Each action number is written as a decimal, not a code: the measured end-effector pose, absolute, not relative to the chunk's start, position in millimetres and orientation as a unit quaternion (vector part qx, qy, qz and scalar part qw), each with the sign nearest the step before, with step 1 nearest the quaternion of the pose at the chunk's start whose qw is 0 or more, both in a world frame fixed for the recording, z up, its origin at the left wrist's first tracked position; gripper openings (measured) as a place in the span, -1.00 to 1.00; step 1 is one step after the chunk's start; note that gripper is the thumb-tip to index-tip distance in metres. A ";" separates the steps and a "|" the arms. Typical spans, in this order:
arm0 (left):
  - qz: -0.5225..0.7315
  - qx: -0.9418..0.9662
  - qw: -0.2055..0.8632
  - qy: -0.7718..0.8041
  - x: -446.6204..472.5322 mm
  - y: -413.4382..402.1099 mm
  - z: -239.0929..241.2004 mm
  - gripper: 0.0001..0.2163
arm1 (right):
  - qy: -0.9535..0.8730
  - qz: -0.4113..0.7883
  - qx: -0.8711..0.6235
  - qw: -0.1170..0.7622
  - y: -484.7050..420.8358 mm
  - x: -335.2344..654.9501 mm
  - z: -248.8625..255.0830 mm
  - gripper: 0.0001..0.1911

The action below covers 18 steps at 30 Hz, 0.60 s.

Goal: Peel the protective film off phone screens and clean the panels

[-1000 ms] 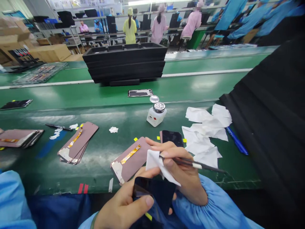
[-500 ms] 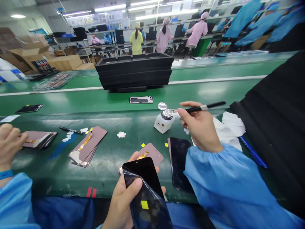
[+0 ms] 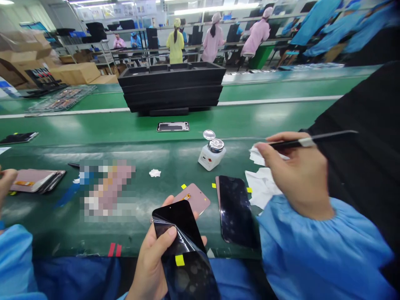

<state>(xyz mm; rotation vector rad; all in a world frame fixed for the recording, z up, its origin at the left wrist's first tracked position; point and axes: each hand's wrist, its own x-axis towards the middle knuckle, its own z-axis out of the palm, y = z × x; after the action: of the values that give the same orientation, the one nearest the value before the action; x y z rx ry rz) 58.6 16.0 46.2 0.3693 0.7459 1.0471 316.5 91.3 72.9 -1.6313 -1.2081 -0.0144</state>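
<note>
My left hand (image 3: pixel 154 260) grips a black phone screen (image 3: pixel 178 225) near the bench's front edge, thumb on its glass; a clear film with a yellow tab (image 3: pixel 187 271) hangs peeled from it. My right hand (image 3: pixel 295 173) is raised at the right, fingers closed on a thin black tool (image 3: pixel 312 139) and a white wipe (image 3: pixel 256 151), right of the white solvent dispenser (image 3: pixel 211 153). Another black screen (image 3: pixel 235 213) lies flat between my hands. A pink-backed panel (image 3: pixel 194 196) lies behind the held screen.
Loose white wipes (image 3: pixel 261 187) lie under my right hand. A stack of black trays (image 3: pixel 171 85) and a phone frame (image 3: pixel 173 126) sit on the green belt. Pink panels (image 3: pixel 36 180) are stacked at left by another person's hand (image 3: pixel 6 181). Black foam (image 3: pixel 368 137) rises at right.
My right hand moved right, away from the dispenser, with the tool and wipe. The left hand kept hold of the screen.
</note>
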 end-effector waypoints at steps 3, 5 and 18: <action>0.481 0.153 0.789 0.350 50.0 16.8 48.2 -0.61 | -0.475 -0.044 -0.756 0.448 59.4 340.9 44.6 -0.71; 0.465 0.137 0.796 0.364 47.8 15.2 50.2 -0.50 | -0.482 -0.049 -0.772 0.412 42.1 350.9 20.2 -0.67; 0.428 0.154 0.786 0.419 65.0 13.3 62.9 -0.28 | -0.517 -0.177 -0.714 0.437 6.1 342.6 -13.5 -0.71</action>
<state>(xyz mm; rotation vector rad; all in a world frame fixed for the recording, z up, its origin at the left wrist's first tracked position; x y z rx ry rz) 65.0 13.3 62.9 0.3329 0.9025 0.9240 342.6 6.1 -13.5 -1.7757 -1.2860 -0.4404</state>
